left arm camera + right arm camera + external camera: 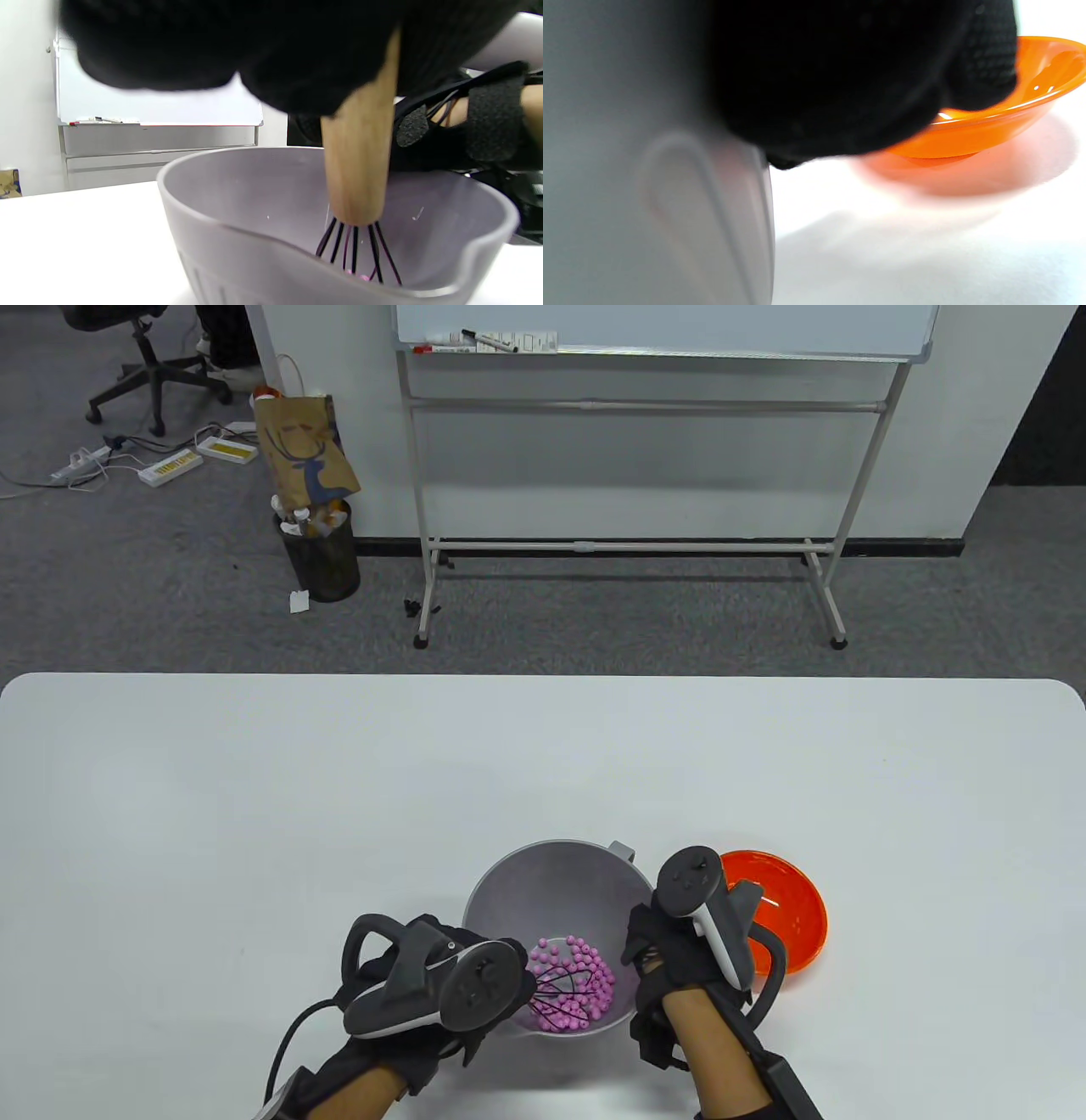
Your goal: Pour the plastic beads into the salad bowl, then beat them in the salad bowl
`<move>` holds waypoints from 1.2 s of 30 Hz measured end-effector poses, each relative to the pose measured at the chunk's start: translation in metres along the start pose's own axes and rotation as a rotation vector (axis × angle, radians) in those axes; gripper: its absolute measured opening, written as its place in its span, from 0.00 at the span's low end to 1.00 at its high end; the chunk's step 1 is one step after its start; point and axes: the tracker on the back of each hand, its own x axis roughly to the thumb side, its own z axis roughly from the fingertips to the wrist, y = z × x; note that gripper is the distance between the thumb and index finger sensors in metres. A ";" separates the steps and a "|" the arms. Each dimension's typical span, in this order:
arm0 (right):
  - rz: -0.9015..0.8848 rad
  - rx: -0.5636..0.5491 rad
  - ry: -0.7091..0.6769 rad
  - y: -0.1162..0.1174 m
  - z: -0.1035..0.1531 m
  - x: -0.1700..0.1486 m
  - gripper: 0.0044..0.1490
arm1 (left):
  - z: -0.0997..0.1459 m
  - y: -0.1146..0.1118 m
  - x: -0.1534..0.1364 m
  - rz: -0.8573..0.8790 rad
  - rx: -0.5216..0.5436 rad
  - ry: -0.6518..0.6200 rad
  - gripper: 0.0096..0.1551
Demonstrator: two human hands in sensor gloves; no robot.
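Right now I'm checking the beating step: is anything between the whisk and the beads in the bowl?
Nothing visible. The whisk wires already sit among the pink beads inside the grey bowl.

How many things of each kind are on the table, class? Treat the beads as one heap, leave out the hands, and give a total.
Bowls: 2, the grey salad bowl and the orange bowl
Whisks: 1, the wooden-handled whisk standing in the salad bowl
Heaps of pink beads: 1
Total: 4
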 end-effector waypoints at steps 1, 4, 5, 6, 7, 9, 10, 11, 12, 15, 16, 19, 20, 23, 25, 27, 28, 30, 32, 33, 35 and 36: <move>0.000 0.000 0.000 0.000 0.000 0.000 0.30 | -0.002 -0.004 -0.002 0.012 0.020 0.014 0.24; 0.001 -0.002 0.000 0.000 0.000 0.000 0.30 | -0.003 -0.013 -0.008 0.027 0.083 0.078 0.25; 0.000 -0.002 0.000 0.000 0.000 0.000 0.30 | -0.003 -0.015 -0.010 0.026 0.105 0.086 0.26; -0.001 0.000 0.001 0.000 0.000 0.000 0.30 | -0.004 -0.019 -0.011 -0.007 0.082 0.099 0.26; 0.001 -0.001 0.002 0.000 0.000 0.000 0.30 | -0.003 -0.018 -0.012 -0.039 0.095 0.122 0.26; -0.001 -0.001 0.001 0.000 0.000 0.000 0.30 | -0.004 -0.019 -0.016 -0.037 0.103 0.129 0.27; 0.000 -0.002 0.001 0.000 0.000 0.000 0.30 | -0.003 -0.020 -0.017 -0.047 0.100 0.143 0.26; 0.001 -0.002 0.002 0.000 0.000 0.000 0.30 | -0.002 -0.020 -0.019 -0.039 0.099 0.141 0.26; 0.001 -0.002 0.002 0.000 0.000 0.000 0.30 | -0.002 -0.019 -0.019 -0.027 0.098 0.139 0.26; 0.000 -0.003 0.004 0.000 0.000 0.000 0.30 | 0.002 -0.014 -0.023 -0.006 0.103 0.161 0.27; 0.001 -0.003 0.004 0.000 0.000 0.000 0.30 | 0.003 -0.011 -0.025 0.008 0.107 0.171 0.27; -0.001 -0.002 0.003 0.000 0.000 0.000 0.30 | 0.008 -0.003 -0.034 0.060 0.085 0.197 0.29; -0.002 -0.002 0.003 0.000 0.000 0.000 0.30 | 0.010 -0.001 -0.037 0.077 0.088 0.199 0.29; -0.003 0.001 0.002 0.000 0.000 0.000 0.30 | 0.018 0.006 -0.048 0.134 0.100 0.211 0.30; -0.005 0.000 0.001 0.000 0.000 -0.001 0.30 | 0.023 0.009 -0.053 0.140 0.103 0.208 0.30; -0.006 0.002 0.001 0.000 0.000 -0.001 0.30 | 0.032 0.014 -0.058 0.136 0.127 0.198 0.30; -0.006 0.001 0.000 0.000 0.000 -0.001 0.30 | 0.035 0.015 -0.059 0.135 0.133 0.199 0.31; -0.006 0.001 0.000 0.000 0.000 -0.001 0.30 | 0.042 0.017 -0.061 0.127 0.165 0.180 0.30; -0.005 0.000 0.000 0.000 0.000 -0.001 0.30 | 0.051 0.017 -0.059 0.084 0.159 0.154 0.28; -0.005 -0.001 -0.001 0.000 0.000 -0.001 0.30 | 0.057 0.016 -0.058 0.023 0.150 0.153 0.28; -0.007 0.001 -0.001 0.000 0.000 -0.001 0.30 | 0.062 0.011 -0.056 -0.073 0.107 0.111 0.27; -0.010 0.002 -0.004 0.000 0.000 -0.001 0.30 | 0.062 0.008 -0.056 -0.101 0.038 0.094 0.27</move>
